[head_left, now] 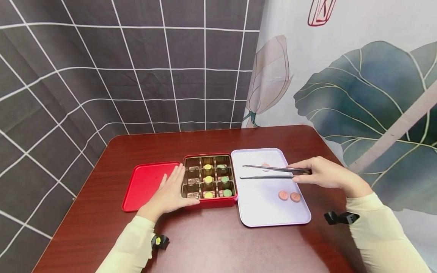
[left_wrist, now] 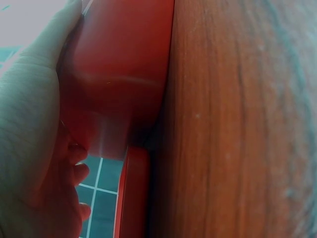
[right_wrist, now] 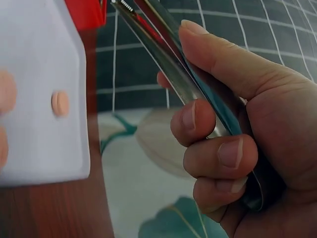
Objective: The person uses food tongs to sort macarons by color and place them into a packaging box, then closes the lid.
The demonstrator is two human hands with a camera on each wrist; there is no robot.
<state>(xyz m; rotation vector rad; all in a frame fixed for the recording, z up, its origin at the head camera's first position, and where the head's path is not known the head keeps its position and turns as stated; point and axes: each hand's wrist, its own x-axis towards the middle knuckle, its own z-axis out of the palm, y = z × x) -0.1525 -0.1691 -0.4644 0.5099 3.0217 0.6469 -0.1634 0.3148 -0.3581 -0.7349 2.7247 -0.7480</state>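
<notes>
My left hand (head_left: pixel 167 195) rests on the left side of a red box (head_left: pixel 213 204), fingers extended along its edge and thumb at its front corner. Gold compartments divide the box; yellow round pieces (head_left: pixel 208 179) lie in the middle column and green round pieces (head_left: pixel 227 193) in the right one. In my right hand (head_left: pixel 326 175) I hold metal tongs (head_left: pixel 283 169), their arms spread above a white tray (head_left: pixel 263 214) with nothing between the tips. One pink round piece (head_left: pixel 265 165) lies behind the tongs, partly covered; two more pink pieces (head_left: pixel 283 195) lie nearer the front.
A red lid (head_left: pixel 145 184) lies left of the box, and the tray stands against the box's right side. All are on a dark red wooden table (head_left: pixel 205 242). A dark gridded cloth (head_left: pixel 184 83) hangs behind, with a leaf-patterned curtain (head_left: pixel 358 91) at the right.
</notes>
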